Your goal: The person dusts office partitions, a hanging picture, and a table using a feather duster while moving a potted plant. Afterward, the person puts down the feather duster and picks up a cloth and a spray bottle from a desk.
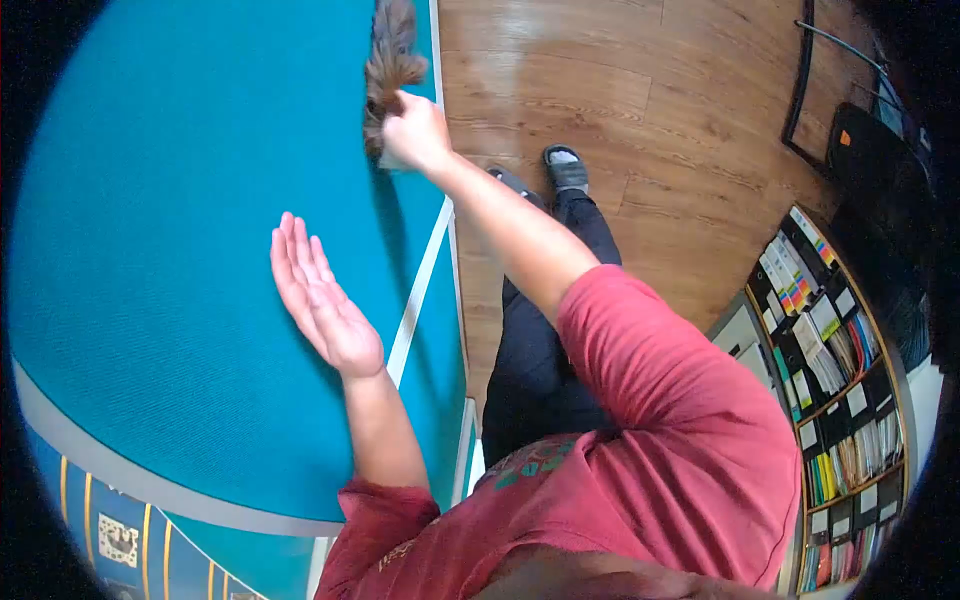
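A brown feathery duster [393, 55] lies along the right edge of the teal surface [200, 130], at the top of the view. My right hand [415, 132] is closed round its near end, with the fingers wrapped about it. Lower and to the left, my left hand [325, 300] is held over the teal surface, palm showing and fingers stretched out, holding nothing. A white strip [418, 290] crosses the teal surface to the right of my left hand.
Wooden floor [600, 90] lies to the right, with my slippered foot [567, 170] on it. A shelf of binders and folders [840, 400] stands at the right. At the lower left is a blue panel with yellow stripes [120, 530].
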The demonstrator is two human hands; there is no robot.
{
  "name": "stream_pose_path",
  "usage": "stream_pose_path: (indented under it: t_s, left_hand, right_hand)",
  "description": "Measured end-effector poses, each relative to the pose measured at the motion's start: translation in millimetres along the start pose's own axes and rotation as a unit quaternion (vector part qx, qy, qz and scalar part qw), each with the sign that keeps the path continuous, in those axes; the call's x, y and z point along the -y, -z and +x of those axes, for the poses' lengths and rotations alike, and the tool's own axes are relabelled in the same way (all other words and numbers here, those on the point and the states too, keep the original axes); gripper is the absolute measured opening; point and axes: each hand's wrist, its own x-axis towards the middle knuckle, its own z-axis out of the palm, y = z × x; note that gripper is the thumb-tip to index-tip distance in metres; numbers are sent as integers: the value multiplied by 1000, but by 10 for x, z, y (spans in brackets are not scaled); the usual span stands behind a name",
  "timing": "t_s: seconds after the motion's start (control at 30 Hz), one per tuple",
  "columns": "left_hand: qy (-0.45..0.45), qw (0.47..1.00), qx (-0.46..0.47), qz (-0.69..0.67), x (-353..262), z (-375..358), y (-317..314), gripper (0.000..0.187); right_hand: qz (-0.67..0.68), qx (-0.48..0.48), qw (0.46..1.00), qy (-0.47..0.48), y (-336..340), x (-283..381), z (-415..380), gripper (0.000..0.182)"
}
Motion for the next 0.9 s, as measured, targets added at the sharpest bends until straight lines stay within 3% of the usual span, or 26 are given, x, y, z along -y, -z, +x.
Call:
stream_pose_path:
  t_s: [0.07, 0.1, 0.17, 0.23, 0.3, 0.33, 0.37, 0.4, 0.43, 0.5, 0.57, 0.63, 0.67, 0.7, 0.73, 0.77, 0.8, 0.83, 0.87, 0.9]
  left_hand:
    - [1, 1000, 3, -24, -17, 60, 26, 60]
    - [9, 999, 6, -42, -22, 71, 46, 60]
    - [-1, 997, 25, -71, -48, 86, 86, 62]
    - [18, 998, 42, -48, -130, 19, 165, 63]
    - [19, 998, 51, -44, -148, -16, 173, 65]
    - [28, 997, 46, -55, -149, -16, 158, 66]
    - [28, 997, 39, -67, -108, 43, 125, 68]
    - [49, 996, 26, -77, -52, 92, 97, 71]
    - [71, 992, 12, -101, 25, 133, 70, 72]
    - [67, 990, 9, -127, 46, 317, -56, 72]
    - [65, 991, 9, -118, 8, 534, -200, 70]
    - [71, 991, -5, -114, -9, 681, -330, 70]
    - [74, 991, 2, -108, -53, 726, -372, 70]
    - [75, 992, 11, -102, -33, 824, -428, 70]
    - [79, 992, 7, -94, -59, 857, -475, 69]
    - [80, 993, 6, -88, -54, 919, -536, 69]
    - [86, 993, 13, -77, -10, 1014, -609, 69]
    - [93, 993, 19, -65, 28, 1108, -656, 69]
    - [89, 994, 17, -58, 53, 1234, -710, 69]
    - [94, 994, 25, -49, 145, 1338, -738, 69]
  right_hand:
    - [-141, -5, 977, 160, -209, 422, -218, 40]
    - [-180, 16, 967, 182, -264, 724, -451, 48]
    - [-168, 44, 948, 267, -222, 996, -582, 50]
    - [-270, -1, 943, 196, -118, 910, -259, 45]
    - [-79, -9, 996, 40, 65, 659, 190, 35]
    - [-136, -61, 988, 40, 59, 709, 307, 24]
    - [-157, -49, 967, 195, -27, 874, 234, 21]
    - [-241, 15, 949, 201, -148, 1112, 59, 38]
    - [-189, 1, 919, 347, -232, 1263, -99, 50]
    - [-197, 84, 909, 357, -133, 1371, -108, 50]
    - [-220, 38, 952, 207, 25, 1101, 462, 49]
    - [-49, 41, 997, -51, 254, 399, 1057, 39]
    - [-161, -30, 984, -67, 301, -96, 1235, 29]
    - [-252, 19, 951, -176, 393, -536, 1395, 28]
    - [52, 102, 936, -334, 369, -1520, 1585, 37]
    - [-9, 48, 926, -373, 306, -2275, 1663, 36]
    - [-205, 176, 908, -321, 417, -2181, 1691, 35]
    - [-389, 277, 847, -231, 531, -2044, 1709, 36]
    - [-110, 132, 899, -404, 515, -1654, 1897, 34]
    - [-74, 95, 909, -400, 528, -1561, 2180, 33]
